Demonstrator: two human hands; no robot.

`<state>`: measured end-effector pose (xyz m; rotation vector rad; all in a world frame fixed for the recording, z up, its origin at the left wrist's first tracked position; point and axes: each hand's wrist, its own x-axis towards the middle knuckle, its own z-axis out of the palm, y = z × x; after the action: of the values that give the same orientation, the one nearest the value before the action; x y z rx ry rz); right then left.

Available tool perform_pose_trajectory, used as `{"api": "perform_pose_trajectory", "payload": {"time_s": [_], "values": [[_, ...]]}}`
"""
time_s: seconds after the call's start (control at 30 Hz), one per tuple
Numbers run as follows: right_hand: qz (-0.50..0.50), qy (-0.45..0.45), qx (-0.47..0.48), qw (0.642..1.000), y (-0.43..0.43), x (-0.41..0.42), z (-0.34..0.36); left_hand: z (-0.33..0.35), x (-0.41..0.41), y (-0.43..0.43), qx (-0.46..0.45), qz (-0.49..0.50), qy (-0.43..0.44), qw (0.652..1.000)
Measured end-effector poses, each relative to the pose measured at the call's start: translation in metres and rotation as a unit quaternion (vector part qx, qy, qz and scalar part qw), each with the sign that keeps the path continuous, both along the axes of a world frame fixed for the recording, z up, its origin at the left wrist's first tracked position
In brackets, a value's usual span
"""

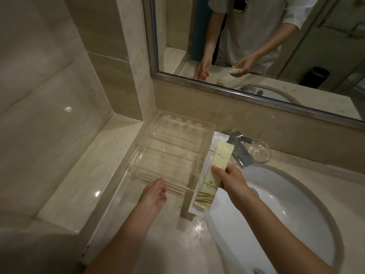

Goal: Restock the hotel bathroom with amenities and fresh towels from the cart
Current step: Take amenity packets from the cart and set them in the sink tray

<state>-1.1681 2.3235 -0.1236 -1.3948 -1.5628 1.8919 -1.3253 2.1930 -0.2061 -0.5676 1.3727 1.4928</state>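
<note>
**Sachets held over tray edge, vanity corner**

Right hand (231,178) pinches a long pale-yellow sachet (209,186), thumb on top, fingers curled beneath. A white packet (214,140) is stacked behind it in the same grip. Sachet's long axis runs near-to-far, leaning right at the far end. Its serrated end points toward the faucet (240,151); its striped end points back toward the person. The pair hangs between the clear acrylic tray (167,155) and the sink (276,204), above the tray's right rim.

Left hand (155,194) holds nothing, fingers loosely bent, at the tray's front rim; contact cannot be told.

Tray sits on the surface (189,234) in the wall corner, its ridged base showing through. A small glass dish (258,151) stands just right of the faucet; contents unclear. The mirror (256,46) above reflects both hands.
</note>
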Motion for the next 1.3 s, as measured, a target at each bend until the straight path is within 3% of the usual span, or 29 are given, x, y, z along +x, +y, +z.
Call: {"api": "perform_pose_trajectory", "payload": {"time_s": [0.63, 0.8, 0.87, 0.93, 1.03, 1.3], "values": [[0.015, 0.002, -0.005, 1.0, -0.03, 0.012, 0.006, 0.015, 0.016, -0.034, 0.034, 0.002, -0.023, 0.999], [0.026, 0.008, -0.018, 0.999, -0.038, 0.007, 0.006, 0.027, 0.017, -0.044, 0.006, -0.065, 0.062, 0.996], [0.035, 0.013, -0.029, 0.999, -0.043, 0.004, 0.007, 0.037, 0.017, -0.047, 0.002, -0.161, 0.152, 0.975], [0.045, 0.021, -0.043, 0.998, -0.048, 0.001, 0.008, 0.045, 0.017, -0.049, 0.011, -0.282, 0.234, 0.931], [0.061, 0.037, -0.063, 0.995, -0.053, -0.004, 0.012, 0.061, 0.02, -0.051, 0.072, -0.405, 0.256, 0.875], [0.083, 0.051, -0.071, 0.993, -0.06, -0.018, 0.019, 0.074, 0.028, -0.048, 0.139, -0.382, 0.254, 0.878]]}}
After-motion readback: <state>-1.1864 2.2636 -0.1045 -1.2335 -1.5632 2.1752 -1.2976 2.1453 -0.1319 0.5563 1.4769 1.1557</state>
